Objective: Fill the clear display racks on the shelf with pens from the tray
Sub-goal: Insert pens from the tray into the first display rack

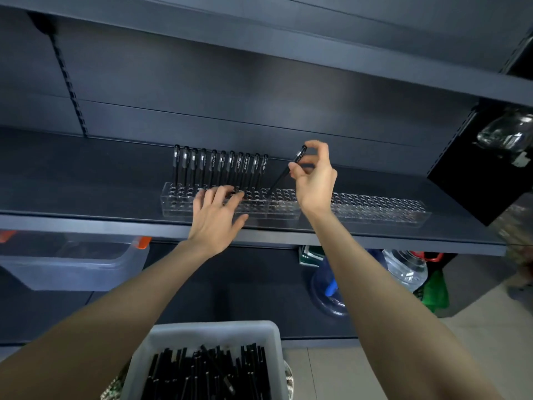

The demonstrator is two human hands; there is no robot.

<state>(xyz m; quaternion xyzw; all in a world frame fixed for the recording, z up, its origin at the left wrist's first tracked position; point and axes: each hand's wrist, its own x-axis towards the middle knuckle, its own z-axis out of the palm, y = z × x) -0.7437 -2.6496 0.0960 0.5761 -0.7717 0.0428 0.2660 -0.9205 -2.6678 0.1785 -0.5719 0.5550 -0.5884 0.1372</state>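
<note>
In the head view, a dark grey shelf is seen running across the middle of the frame from 9 to 3 o'clock, its surface matt and plain. Two clear display racks are set along its front part: the left rack at centre and the right rack toward 3 o'clock. Their meeting point is hidden by the right wrist.

A row of black pens is stood upright in the back holes of the left rack. The left hand is laid on top of that rack, its fingers spread and nearly straight. One more pen is pinched between thumb and fingers of the right hand. It is tilted, cap toward 1 o'clock, with its tip at a hole near the right end of the left rack.

A white tray at 6 o'clock is filled with loose black pens. An upper shelf is seen at 12 o'clock, and a slotted upright at 10 o'clock on the grey back panel.

Below the shelf, a translucent storage box with an orange clasp is placed at 8 o'clock. A blue water bottle, a clear bottle and a green bag are grouped at 4 o'clock on a pale tiled floor. A black panel is seen at 3 o'clock.
</note>
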